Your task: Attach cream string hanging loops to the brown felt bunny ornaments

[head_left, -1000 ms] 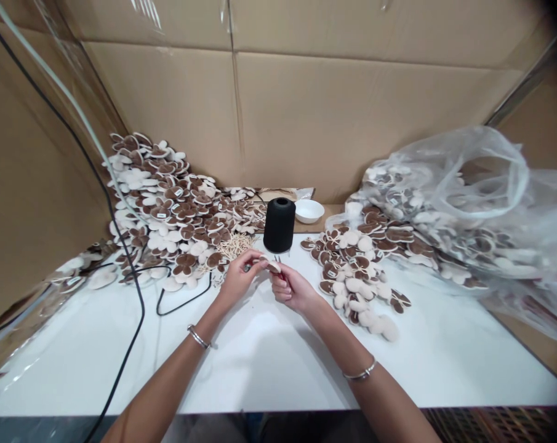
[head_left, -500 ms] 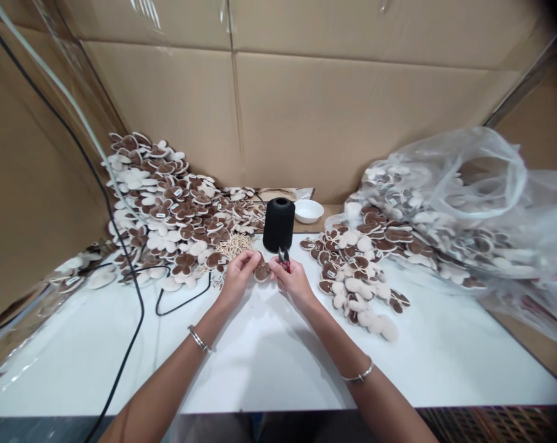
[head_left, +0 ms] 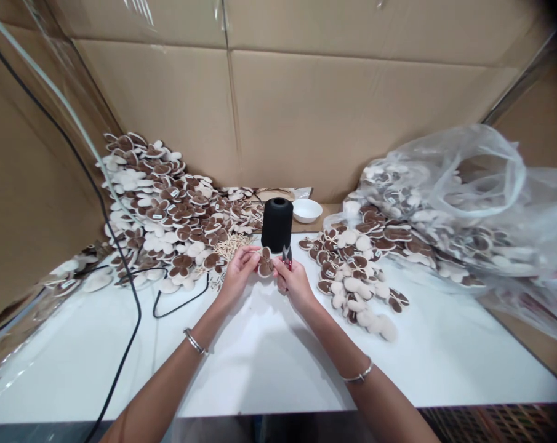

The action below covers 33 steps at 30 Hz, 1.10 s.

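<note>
Between my two hands is a brown flower-shaped piece with a pale edge (head_left: 265, 263). My left hand (head_left: 240, 271) pinches its left side between thumb and fingers. The fingers of my right hand (head_left: 293, 280) are closed around small red-handled snips (head_left: 287, 253), whose blades point up and away; its thumb and fingertip also touch the piece's right side. A black thread cone (head_left: 277, 224) stands just behind the hands. Pale short cords (head_left: 233, 246) lie in a heap beyond my left hand.
A tall pile of brown and white flower pieces (head_left: 167, 209) rises at the left. More pieces (head_left: 352, 271) lie at the right, beside a clear plastic bag (head_left: 481, 178) of them. A white bowl (head_left: 307, 211) sits behind the cone. A black cable (head_left: 137, 307) crosses the white table (head_left: 269, 369).
The flower piece has been turned and raised slightly, so more of its brown face and pale edge shows. The view has shifted a little.
</note>
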Motion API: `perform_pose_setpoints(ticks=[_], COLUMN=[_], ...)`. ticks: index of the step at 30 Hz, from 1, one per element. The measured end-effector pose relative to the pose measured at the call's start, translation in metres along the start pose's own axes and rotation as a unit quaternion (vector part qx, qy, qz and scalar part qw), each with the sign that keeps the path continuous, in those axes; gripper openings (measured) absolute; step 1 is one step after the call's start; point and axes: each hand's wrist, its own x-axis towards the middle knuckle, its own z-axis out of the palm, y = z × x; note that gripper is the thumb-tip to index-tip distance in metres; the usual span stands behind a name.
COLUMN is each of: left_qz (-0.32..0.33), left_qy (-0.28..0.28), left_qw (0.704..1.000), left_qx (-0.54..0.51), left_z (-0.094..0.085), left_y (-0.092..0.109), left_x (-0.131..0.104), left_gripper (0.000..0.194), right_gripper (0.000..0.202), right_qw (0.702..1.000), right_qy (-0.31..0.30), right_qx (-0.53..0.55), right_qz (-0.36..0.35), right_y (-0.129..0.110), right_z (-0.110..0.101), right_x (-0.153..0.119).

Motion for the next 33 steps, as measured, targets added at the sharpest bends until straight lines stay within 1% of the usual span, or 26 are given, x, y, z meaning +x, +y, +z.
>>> perform_pose_setpoints(ticks=[3,6,8,10,13,15,17,19,22,24,27,29,31,33], left_qz=[0.053,0.107,0.12,0.105,0.061,0.039,0.026,0.022,0.022,0.021,0.028,0.029,0.012,-0.013], left_qy=[0.0,0.035,0.055,0.061,0.072,0.079,0.082,0.085,0.088,0.079,0.049,0.027,0.016,0.017], left_qw=[0.997,0.988,0.983,0.985,0.992,0.994,0.995,0.995,0.995,0.996,0.998,0.999,0.999,0.993], left_qx=[0.052,0.104,0.127,0.125,0.087,0.059,0.045,0.043,0.044,0.037,0.033,0.014,-0.043,-0.114], left_z=[-0.001,0.0,0.001,0.002,0.002,0.002,0.002,0.001,0.0,-0.001,-0.001,0.0,0.003,0.008], left_y=[0.003,0.006,0.008,0.01,0.011,0.01,0.008,0.006,0.004,0.004,0.004,0.003,0.002,0.001], left_x=[-0.001,-0.004,-0.005,-0.006,-0.006,-0.005,-0.004,-0.003,-0.002,-0.001,0.0,-0.001,-0.002,-0.004], left_gripper=[0.029,0.021,0.019,0.021,0.024,0.027,0.028,0.028,0.027,0.027,0.028,0.029,0.031,0.034], right_gripper=[0.039,0.033,0.03,0.03,0.034,0.037,0.035,0.031,0.028,0.025,0.022,0.021,0.02,0.02], right_qw=[1.0,0.995,0.99,0.987,0.981,0.978,0.978,0.979,0.973,0.962,0.944,0.935,0.928,0.921], right_qy=[0.02,0.038,0.029,0.005,-0.018,-0.02,-0.02,-0.019,-0.009,0.0,0.016,0.02,0.017,0.003], right_qx=[-0.017,-0.065,-0.104,-0.136,-0.168,-0.177,-0.171,-0.168,-0.196,-0.225,-0.255,-0.266,-0.277,-0.291], right_qz=[-0.014,-0.073,-0.091,-0.089,-0.098,-0.109,-0.115,-0.115,-0.123,-0.153,-0.209,-0.234,-0.248,-0.257], right_y=[-0.001,-0.008,-0.013,-0.018,-0.02,-0.02,-0.02,-0.019,-0.016,-0.015,-0.014,-0.014,-0.013,-0.01], right_z=[0.001,0.004,0.007,0.009,0.011,0.012,0.013,0.012,0.01,0.008,0.007,0.007,0.009,0.011], right_x=[-0.001,-0.005,-0.009,-0.013,-0.016,-0.017,-0.017,-0.017,-0.017,-0.017,-0.019,-0.02,-0.021,-0.024])
